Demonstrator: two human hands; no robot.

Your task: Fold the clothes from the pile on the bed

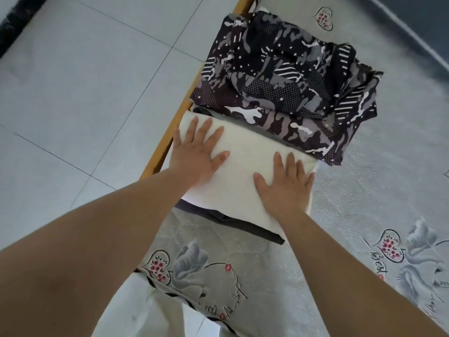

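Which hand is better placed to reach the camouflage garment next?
Probably the left hand: its fingertips lie almost at the camouflage garment. The right hand rests flat nearer the white cloth's near edge.

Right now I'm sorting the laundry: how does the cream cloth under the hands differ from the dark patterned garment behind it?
The cream cloth is plain; the patterned garment is dark with grey and white camouflage, dots and stripes. The cream cloth lies flat and smooth under the left hand and right hand; the patterned garment is creased, rumpled and untouched. The cream cloth looks smaller. Both lie folded near the bed's edge.
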